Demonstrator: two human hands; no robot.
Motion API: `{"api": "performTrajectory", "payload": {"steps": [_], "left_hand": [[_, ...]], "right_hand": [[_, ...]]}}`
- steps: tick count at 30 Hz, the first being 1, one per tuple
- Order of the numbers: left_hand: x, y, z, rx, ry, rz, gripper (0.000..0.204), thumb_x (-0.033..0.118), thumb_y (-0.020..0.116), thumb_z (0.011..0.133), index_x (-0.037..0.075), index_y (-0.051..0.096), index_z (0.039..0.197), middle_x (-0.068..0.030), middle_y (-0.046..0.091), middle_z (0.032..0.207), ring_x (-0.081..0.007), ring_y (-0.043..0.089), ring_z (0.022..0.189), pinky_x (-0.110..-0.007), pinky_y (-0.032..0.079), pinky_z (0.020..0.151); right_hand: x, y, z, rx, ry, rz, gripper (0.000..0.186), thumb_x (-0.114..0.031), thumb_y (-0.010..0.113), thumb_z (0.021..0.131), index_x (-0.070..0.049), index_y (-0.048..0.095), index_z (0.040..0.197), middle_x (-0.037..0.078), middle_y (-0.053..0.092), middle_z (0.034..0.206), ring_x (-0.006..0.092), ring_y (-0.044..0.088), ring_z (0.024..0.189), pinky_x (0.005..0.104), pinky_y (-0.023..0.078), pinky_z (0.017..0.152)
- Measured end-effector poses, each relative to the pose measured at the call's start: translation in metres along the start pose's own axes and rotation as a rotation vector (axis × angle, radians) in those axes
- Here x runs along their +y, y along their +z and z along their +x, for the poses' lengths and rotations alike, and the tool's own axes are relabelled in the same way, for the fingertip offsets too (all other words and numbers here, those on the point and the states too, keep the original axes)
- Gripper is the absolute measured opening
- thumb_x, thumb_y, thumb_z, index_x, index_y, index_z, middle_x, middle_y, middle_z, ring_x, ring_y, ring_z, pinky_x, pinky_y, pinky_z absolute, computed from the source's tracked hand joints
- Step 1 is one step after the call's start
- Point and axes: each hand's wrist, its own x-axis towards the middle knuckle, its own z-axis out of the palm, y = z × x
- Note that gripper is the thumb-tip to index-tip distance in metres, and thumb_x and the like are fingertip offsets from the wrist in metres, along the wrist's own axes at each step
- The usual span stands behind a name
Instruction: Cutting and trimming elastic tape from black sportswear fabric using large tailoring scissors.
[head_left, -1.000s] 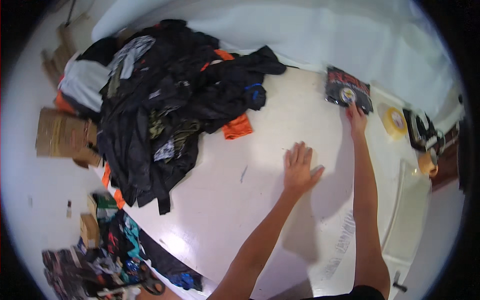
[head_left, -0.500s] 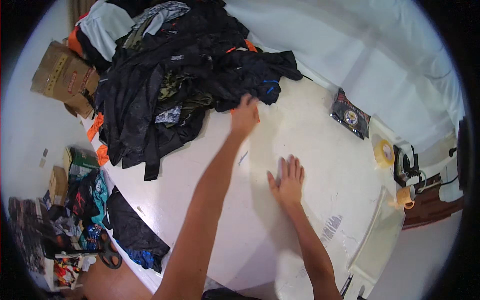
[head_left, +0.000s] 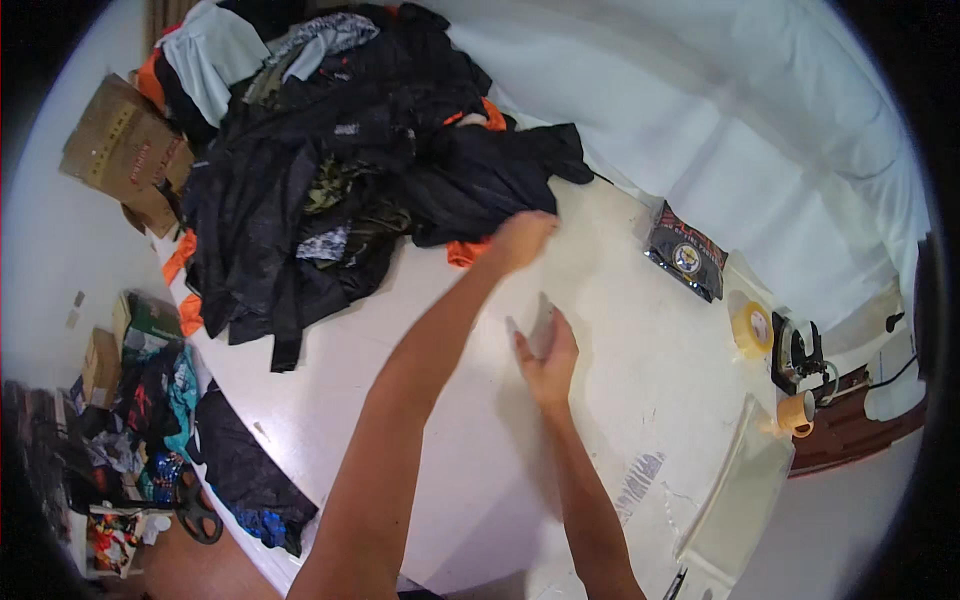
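Observation:
My left hand point(head_left: 525, 240) pinches the lower right edge of a dark navy-black garment point(head_left: 490, 175) at the right side of a large heaped pile of clothes point(head_left: 260, 220), mostly black, with orange, camouflage and grey pieces. Orange fabric point(head_left: 465, 255) shows just below that garment. My right hand point(head_left: 545, 355) is open just above the white table point(head_left: 640, 390), below my left hand, with thumb and fingers apart and nothing between them. Beyond it, toward the back right, lies a black flat package point(head_left: 680, 255) with a round emblem.
Along the right side are a yellow tape roll point(head_left: 752, 330), a black iron-like appliance point(head_left: 792, 360), an orange mug point(head_left: 795, 410) and a translucent panel point(head_left: 725, 495). A cardboard box point(head_left: 120, 150) and more piled clothes point(head_left: 150, 420) are left. A white sheet point(head_left: 700, 100) hangs behind.
My right hand has left the black package and come toward me. My left hand rose from the table to the pile and took the dark garment, whose blue detail is now hidden.

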Motion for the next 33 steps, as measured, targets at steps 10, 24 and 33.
{"api": "performTrajectory", "payload": {"steps": [10, 24, 33], "left_hand": [[0.230, -0.131, 0.157, 0.359, 0.052, -0.457, 0.012, 0.006, 0.049, 0.090, -0.004, 0.049, 0.084, -0.0118, 0.056, 0.071, -0.0201, 0.056, 0.066, -0.031, 0.047, 0.067], [0.510, -0.384, 0.225, 0.416, 0.534, -0.703, 0.024, 0.018, 0.045, 0.095, -0.004, 0.054, 0.102, -0.0104, 0.058, 0.087, -0.0187, 0.063, 0.085, -0.028, 0.049, 0.071], [0.381, -0.450, 0.187, 0.473, 0.059, -0.405, 0.033, 0.016, 0.051, 0.092, -0.002, 0.045, 0.119, -0.0100, 0.056, 0.079, -0.0173, 0.060, 0.068, -0.024, 0.049, 0.059]], "right_hand": [[0.000, -0.040, -0.033, 0.335, 0.375, 0.898, 0.075, -0.008, 0.069, 0.079, -0.007, 0.022, 0.138, 0.016, 0.040, 0.126, 0.0205, 0.052, 0.104, 0.0295, 0.047, 0.084], [-0.172, -0.267, 0.025, 0.912, -0.109, -0.051, 0.079, -0.040, 0.068, 0.078, 0.003, 0.034, 0.135, 0.015, 0.037, 0.139, 0.0227, 0.037, 0.127, 0.0348, 0.028, 0.107], [-0.047, -0.406, 0.009, 0.206, -0.092, 0.731, 0.059, -0.030, 0.067, 0.081, 0.001, 0.046, 0.127, 0.010, 0.050, 0.128, 0.0241, 0.049, 0.115, 0.0339, 0.033, 0.103]]}}
